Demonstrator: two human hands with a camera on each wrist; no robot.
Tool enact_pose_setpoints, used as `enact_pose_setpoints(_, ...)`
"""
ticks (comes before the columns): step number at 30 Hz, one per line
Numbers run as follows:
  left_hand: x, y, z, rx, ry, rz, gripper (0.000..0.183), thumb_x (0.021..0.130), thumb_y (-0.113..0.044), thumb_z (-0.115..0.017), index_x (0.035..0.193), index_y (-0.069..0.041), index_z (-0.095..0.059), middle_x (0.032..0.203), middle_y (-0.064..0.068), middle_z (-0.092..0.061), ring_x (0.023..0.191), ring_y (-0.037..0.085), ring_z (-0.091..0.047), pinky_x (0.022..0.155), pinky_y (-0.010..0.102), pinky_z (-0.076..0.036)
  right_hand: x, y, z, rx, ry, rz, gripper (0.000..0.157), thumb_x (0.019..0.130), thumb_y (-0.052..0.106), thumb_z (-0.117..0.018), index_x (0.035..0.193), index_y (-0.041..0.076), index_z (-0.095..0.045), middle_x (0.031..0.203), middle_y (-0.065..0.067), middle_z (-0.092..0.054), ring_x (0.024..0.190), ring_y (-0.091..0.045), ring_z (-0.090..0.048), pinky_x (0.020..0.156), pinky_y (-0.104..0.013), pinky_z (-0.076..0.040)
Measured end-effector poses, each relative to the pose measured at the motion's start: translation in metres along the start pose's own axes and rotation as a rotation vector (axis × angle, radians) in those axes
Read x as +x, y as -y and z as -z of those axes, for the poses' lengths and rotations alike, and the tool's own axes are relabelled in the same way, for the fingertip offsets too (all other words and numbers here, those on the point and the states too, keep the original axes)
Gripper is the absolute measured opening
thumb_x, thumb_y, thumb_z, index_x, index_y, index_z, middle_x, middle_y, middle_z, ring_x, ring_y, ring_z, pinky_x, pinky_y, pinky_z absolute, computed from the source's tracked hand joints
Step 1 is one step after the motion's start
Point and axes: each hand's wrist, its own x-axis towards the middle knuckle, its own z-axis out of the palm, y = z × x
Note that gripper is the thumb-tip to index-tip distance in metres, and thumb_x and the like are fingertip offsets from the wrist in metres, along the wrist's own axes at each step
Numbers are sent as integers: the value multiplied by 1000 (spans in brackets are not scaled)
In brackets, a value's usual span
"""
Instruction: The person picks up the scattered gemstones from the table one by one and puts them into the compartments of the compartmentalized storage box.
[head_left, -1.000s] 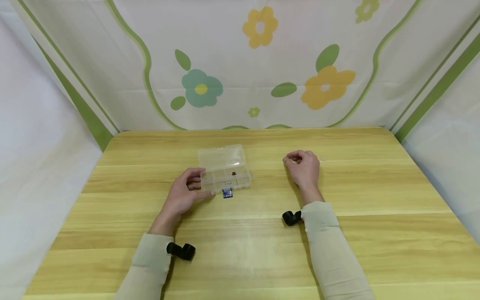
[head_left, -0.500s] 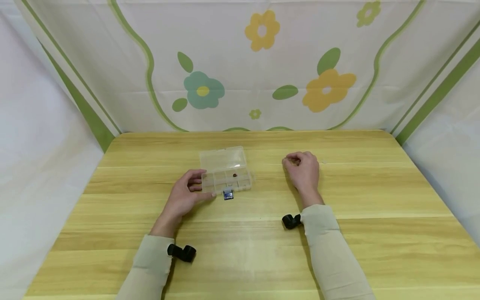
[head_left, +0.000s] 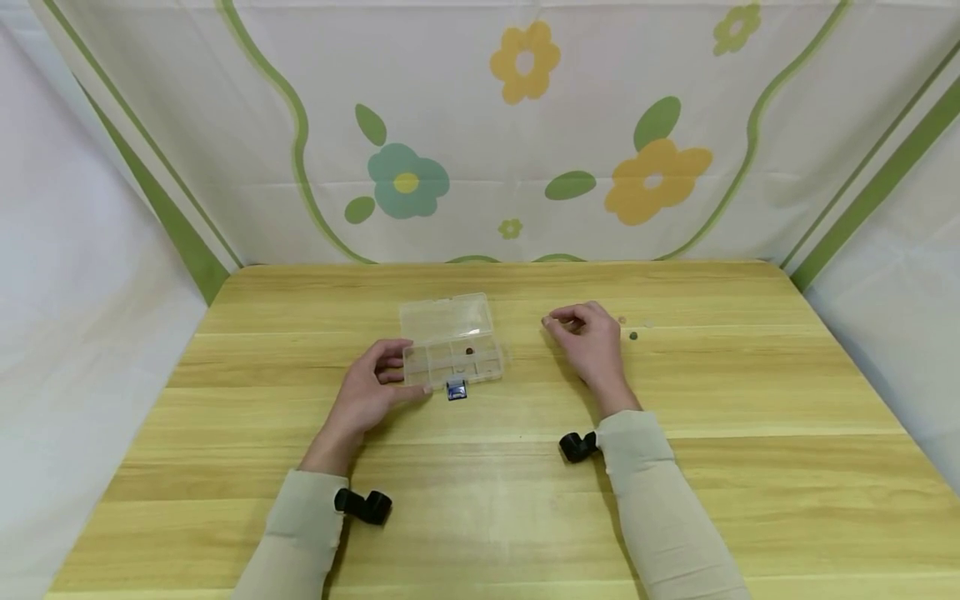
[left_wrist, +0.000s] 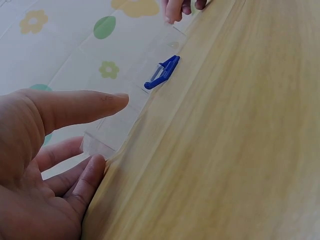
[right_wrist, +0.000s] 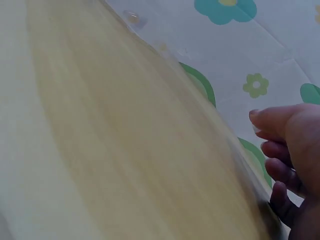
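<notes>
A clear compartment box (head_left: 453, 358) lies on the table with its lid (head_left: 444, 320) folded back and a blue latch (head_left: 457, 390) hanging at its front. One dark red bead-like piece (head_left: 469, 351) sits in a compartment; fainter small pieces are hard to make out. My left hand (head_left: 367, 387) holds the box's left end, with curled fingers behind and the thumb along the front. To the right of the box, my right hand (head_left: 592, 346) pinches a tiny pale piece (right_wrist: 256, 129) between thumb and forefinger. Its kind cannot be told.
On the wooden table (head_left: 480, 517), just right of my right hand, lie a small dark bead-like piece (head_left: 633, 336), a tiny orange-brown piece (head_left: 622, 320) and a clear one (head_left: 648, 324). A flowered cloth (head_left: 465, 108) hangs behind the table.
My right hand has moved a little to the left, towards the box, uncovering the dark and orange-brown pieces. The left hand and the box stay in place.
</notes>
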Motion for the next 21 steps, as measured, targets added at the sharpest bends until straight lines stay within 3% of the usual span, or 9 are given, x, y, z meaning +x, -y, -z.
enact_pose_setpoints(11,1,1,-1,12,-5,-3,78,85,-9,-91,154,-11,-54,148,18,-55,127,34,-60,110,45,-50,-4,8,-11,14,74,68,21,99,29,-80,112,13,-83,109,-7,-69,95,-24,-65,82,-37,-55)
enact_pose_setpoints(21,1,1,-1,5,-6,4,79,85,-8,-91,155,-12,-54,150,17,-54,129,35,-59,114,48,-49,-8,15,-22,79,104,40,17,98,31,-82,107,16,-83,106,-4,-69,95,-21,-64,82,-36,-55)
